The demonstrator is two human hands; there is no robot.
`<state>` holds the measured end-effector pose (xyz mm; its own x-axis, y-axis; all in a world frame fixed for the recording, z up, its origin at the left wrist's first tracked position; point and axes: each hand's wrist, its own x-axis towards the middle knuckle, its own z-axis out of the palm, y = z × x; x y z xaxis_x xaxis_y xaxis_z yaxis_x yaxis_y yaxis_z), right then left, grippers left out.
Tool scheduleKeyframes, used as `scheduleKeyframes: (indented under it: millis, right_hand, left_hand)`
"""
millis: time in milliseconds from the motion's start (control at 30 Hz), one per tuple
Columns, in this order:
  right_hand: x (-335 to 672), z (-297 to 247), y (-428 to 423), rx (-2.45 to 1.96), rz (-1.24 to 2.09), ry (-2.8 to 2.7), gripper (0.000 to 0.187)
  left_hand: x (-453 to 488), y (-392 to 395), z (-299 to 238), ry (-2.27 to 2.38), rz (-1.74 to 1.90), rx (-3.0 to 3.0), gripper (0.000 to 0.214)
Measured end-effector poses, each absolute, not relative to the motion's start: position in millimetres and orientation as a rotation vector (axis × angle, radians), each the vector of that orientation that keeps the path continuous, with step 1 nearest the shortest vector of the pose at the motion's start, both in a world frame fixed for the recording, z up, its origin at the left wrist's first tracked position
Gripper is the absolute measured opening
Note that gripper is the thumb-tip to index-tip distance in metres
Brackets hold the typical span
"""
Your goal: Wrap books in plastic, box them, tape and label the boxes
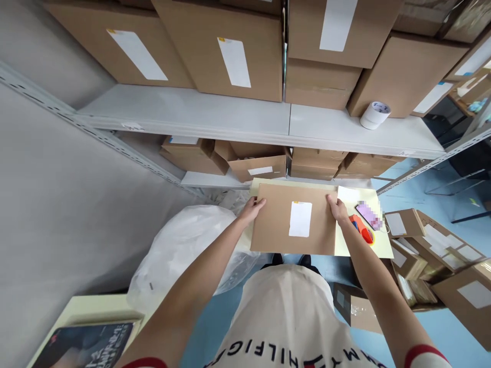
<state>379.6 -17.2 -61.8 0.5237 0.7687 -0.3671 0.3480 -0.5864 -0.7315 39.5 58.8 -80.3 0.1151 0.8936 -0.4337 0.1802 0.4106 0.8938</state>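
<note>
The cardboard box (276,230) is positioned at the centre of the frame, over the pale yellow counter (384,249), with its broad face toward the camera. A white label (300,220) is fixed to that face, right of its middle. The left hand (253,208) grips the box at its upper left edge; the right hand (337,208) grips it at the upper right edge. On each hand the thumb bears on the broad face and the fingers pinch the edge, partly hidden from view. Beside the right hand, right of centre, a pink phone (368,214) and a red-orange item (362,230) rest on the counter; the item's type cannot be determined. A white plastic bag (184,255) occupies the left of the frame. Across the top, a grey shelf (230,113) carries cartons (241,51) and white tape rolls (375,115)
</note>
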Motion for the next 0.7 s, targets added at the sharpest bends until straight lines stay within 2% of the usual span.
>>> scheduleKeyframes:
  millis: [100,200,433,533,700]
  right_hand:
    - [369.6,-72.1,-13.3,-2.117,1.010,-0.853,0.076]
    - [363.2,-79.6,-22.2,-2.008,1.079,-0.849,0.071]
    - [358.0,-117.7,-110.2,-2.033,0.981,-0.831,0.090]
    - [347.1,-131.2,-134.2,-1.994,1.011,-0.814,0.084]
    - [334.7,-136.2,-128.1,-2.005,0.899,-0.841,0.074]
  left_hand:
    - [42.2,67.5,-90.7,1.427,0.620,1.092,0.036]
    - [41.6,72.2,-99.5,1.418,0.560,1.119,0.033]
    - [20.8,43.2,-130.3,1.465,0.486,1.338,0.059]
    - [18.7,31.1,-141.9,1.478,0.540,1.351,0.060]
    - [25.4,31.4,-151.5,1.475,0.600,1.364,0.061]
